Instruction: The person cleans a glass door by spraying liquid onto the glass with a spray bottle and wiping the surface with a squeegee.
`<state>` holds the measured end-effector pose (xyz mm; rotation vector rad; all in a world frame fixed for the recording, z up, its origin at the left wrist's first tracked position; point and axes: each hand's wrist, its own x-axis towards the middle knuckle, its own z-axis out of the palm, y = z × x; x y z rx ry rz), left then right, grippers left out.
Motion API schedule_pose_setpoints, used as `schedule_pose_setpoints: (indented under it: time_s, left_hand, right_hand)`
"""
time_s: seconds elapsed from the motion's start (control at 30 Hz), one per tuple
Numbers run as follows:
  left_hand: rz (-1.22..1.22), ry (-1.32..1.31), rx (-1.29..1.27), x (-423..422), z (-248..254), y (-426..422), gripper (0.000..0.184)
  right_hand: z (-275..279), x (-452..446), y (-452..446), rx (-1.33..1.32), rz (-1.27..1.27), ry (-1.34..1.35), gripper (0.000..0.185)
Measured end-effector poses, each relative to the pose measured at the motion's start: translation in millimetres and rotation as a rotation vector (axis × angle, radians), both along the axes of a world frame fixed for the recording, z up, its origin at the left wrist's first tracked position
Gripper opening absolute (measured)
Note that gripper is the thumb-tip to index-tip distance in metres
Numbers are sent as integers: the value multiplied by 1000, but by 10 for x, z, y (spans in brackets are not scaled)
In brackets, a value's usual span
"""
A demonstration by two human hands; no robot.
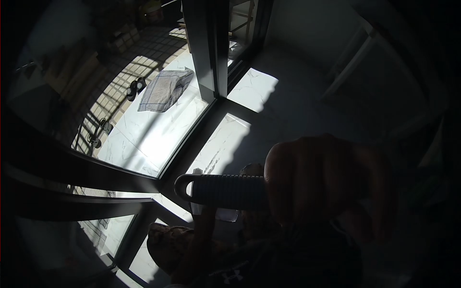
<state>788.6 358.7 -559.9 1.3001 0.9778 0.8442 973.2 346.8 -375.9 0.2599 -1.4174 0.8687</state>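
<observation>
Close to the camera, my right hand (321, 180) is closed around a dark blue-grey ribbed handle (230, 190) with a hanging loop at its left end. The tool's other end is lost in the dark, so its kind does not show. Below and behind the handle, my left hand (205, 214) is at a translucent plastic container (227, 215), which shows on both sides of it. The handle covers most of those fingers and much of the container.
A dark-framed glass door (211, 62) stands ahead and to the left. Beyond it, a checked cloth (165, 90) lies on sunlit marble tiles, with dark footwear (136, 89) beside it. A pale frame-like structure (348, 65) stands in shadow at the right.
</observation>
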Motion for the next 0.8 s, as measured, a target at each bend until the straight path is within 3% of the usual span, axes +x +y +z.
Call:
schedule_pose_setpoints:
  time_s: [0.27,0.8]
  left_hand:
    - [-153,19,-66,24,21,-36,39]
    - [-106,-66,-202,-99,27,-59,42]
  right_hand:
    - [74,-24,-289,44,-160,79,23]
    - [202,-334,-183,123,-124,124,17]
